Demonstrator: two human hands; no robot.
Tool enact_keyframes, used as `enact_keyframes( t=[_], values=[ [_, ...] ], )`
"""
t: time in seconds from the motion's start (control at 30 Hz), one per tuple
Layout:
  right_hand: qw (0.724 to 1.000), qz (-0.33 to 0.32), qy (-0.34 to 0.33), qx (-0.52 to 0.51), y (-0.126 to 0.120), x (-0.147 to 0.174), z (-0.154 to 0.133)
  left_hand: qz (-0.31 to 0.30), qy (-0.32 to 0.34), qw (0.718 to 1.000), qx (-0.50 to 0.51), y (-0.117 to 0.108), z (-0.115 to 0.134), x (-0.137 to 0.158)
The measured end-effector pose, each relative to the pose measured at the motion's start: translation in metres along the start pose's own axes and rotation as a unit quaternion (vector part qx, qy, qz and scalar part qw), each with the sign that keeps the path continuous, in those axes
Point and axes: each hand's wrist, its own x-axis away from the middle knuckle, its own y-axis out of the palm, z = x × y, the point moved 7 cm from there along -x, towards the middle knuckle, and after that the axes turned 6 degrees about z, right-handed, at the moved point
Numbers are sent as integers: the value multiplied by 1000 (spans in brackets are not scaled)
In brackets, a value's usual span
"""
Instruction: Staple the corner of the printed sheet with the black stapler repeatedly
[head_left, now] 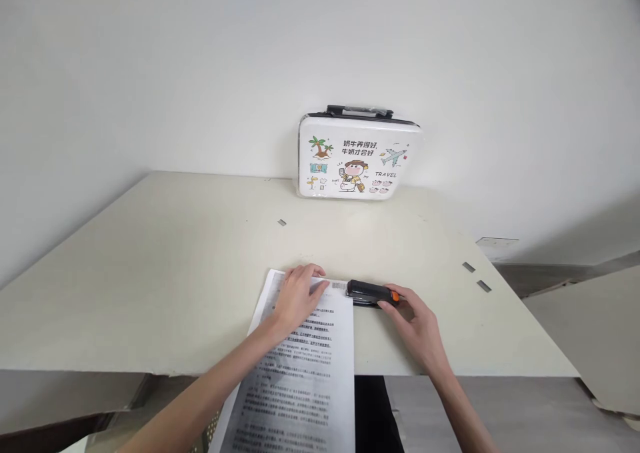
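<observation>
Printed sheets of paper (300,373) lie at the front of the table and hang over its near edge. Across their upper part rests my left hand (299,296), fingers spread out on the page. My right hand (413,319) grips the rear end of a black stapler (370,291) with an orange button, thumb on the near side and fingers beyond. The stapler's front end meets the top right corner of the sheets, beside a small barcode. Whether its jaw has the paper between its halves is hard to make out.
A white carrying case (357,163) with cartoon prints and a black handle stands upright at the back, against the wall (175,73). The pale table (150,259) has small slots at its right side and near the middle. Another pale surface (595,326) lies at the right.
</observation>
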Motion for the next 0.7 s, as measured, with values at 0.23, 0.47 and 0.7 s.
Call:
enact_keyframes(
  t=[0.23, 0.47, 0.7],
  values=[
    [1000, 6, -4, 9, -2, -3, -1, 3, -14, 1000, 18, 3, 5, 3],
    [1000, -8, 3, 29, -1, -11, 0, 2, -15, 1000, 23, 17, 17, 0],
    [997, -58, -2, 59, -10, -16, -11, 3, 71, 997, 20, 5, 30, 11]
  ],
)
